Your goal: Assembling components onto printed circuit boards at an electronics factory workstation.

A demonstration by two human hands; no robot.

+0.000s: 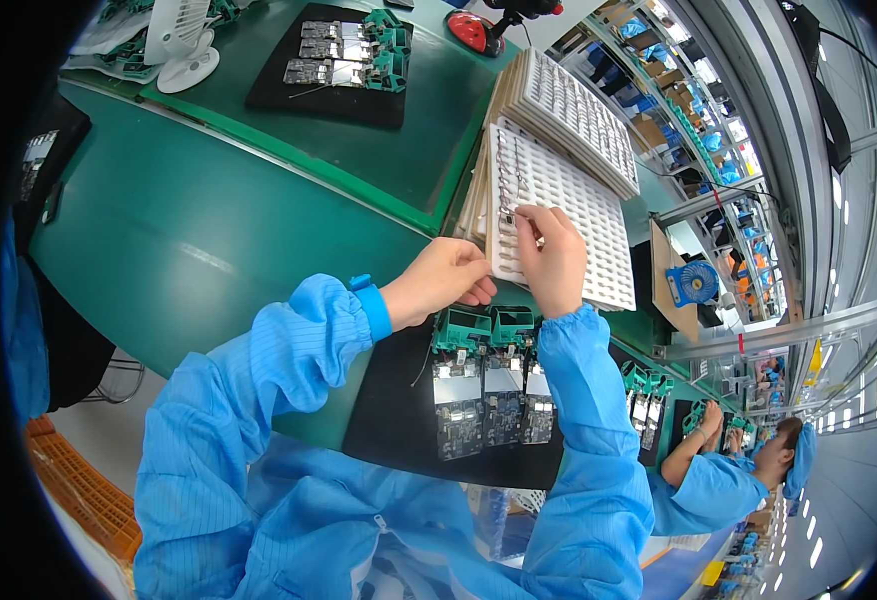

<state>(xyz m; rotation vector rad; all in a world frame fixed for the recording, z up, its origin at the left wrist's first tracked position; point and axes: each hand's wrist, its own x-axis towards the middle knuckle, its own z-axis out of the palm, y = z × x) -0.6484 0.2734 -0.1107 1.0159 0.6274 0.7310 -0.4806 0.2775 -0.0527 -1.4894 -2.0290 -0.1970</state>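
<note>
My right hand [556, 258] is over the near left part of a white tray [614, 285] with rows of small slots. Its thumb and forefinger are closed beside a small dark part [508, 217]; whether they grip it I cannot tell. My left hand [444, 280] is at the tray's near left corner, fingertips pressed together; anything between them is too small to make out. Small parts with thin leads [507, 165] line the tray's left side. Below my hands, several circuit boards with green plastic holders [462, 330] lie in a row on a black mat [389, 420].
More slotted trays [574, 105] are stacked behind. A second black mat [269, 90] holds more boards [334, 55] at the far left, near a white fan [179, 45]. A blue fan [694, 283] stands right. A co-worker [724, 485] in blue sits along the bench [249, 270].
</note>
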